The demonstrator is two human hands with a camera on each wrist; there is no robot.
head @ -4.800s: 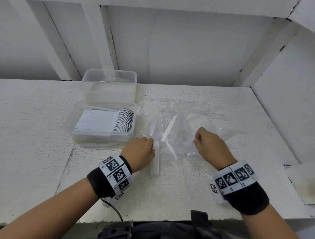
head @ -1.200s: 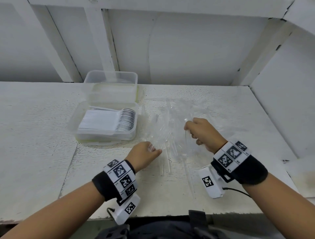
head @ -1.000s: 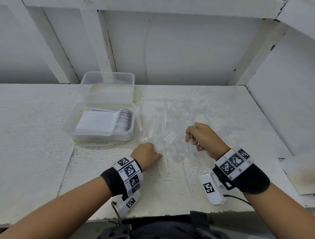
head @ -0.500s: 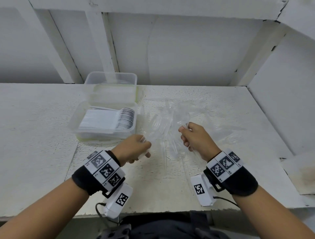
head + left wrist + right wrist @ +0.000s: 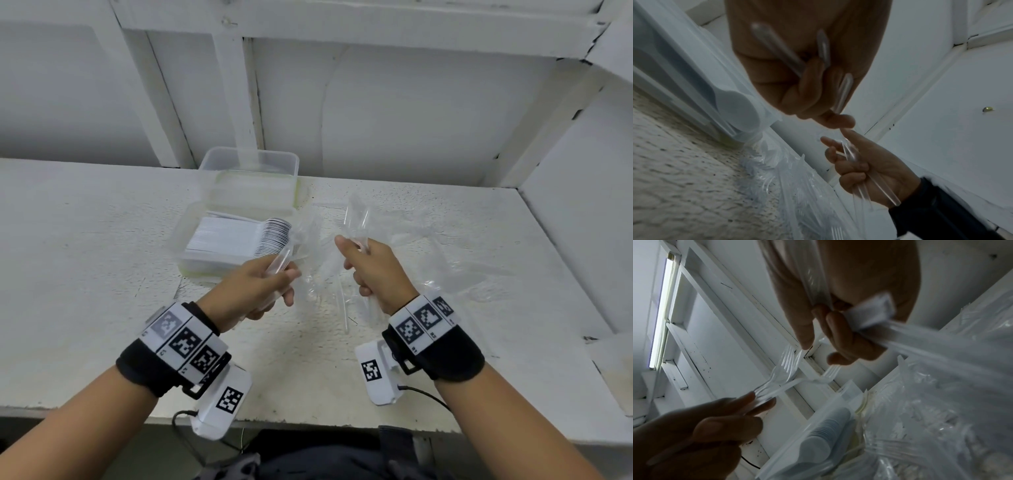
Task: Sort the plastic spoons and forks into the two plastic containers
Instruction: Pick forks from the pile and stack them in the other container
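Two clear containers stand at the left back of the white table. The near container [image 5: 181, 240] holds a stacked row of white spoons [image 5: 239, 238]; what lies in the far container [image 5: 253, 192] I cannot tell. My left hand [image 5: 282, 279] is raised above the table and grips several clear forks [image 5: 786, 368] by their handles [image 5: 777, 48]. My right hand [image 5: 356, 262] is raised beside it and grips a bunch of clear forks [image 5: 356, 219], their handles [image 5: 875, 190] sticking out below the fist. More clear forks lie on a clear plastic bag [image 5: 431, 246] under and right of my hands.
A white wall with posts [image 5: 236, 102] rises just behind the containers. A side wall [image 5: 582, 212] closes the right end. One loose clear fork [image 5: 342, 305] lies between my hands. A pale sheet [image 5: 613, 363] lies at the right front corner.
Both hands have risen from the table with clear forks in them. The left hand picked its forks up off the tabletop and now sits close to the near container.
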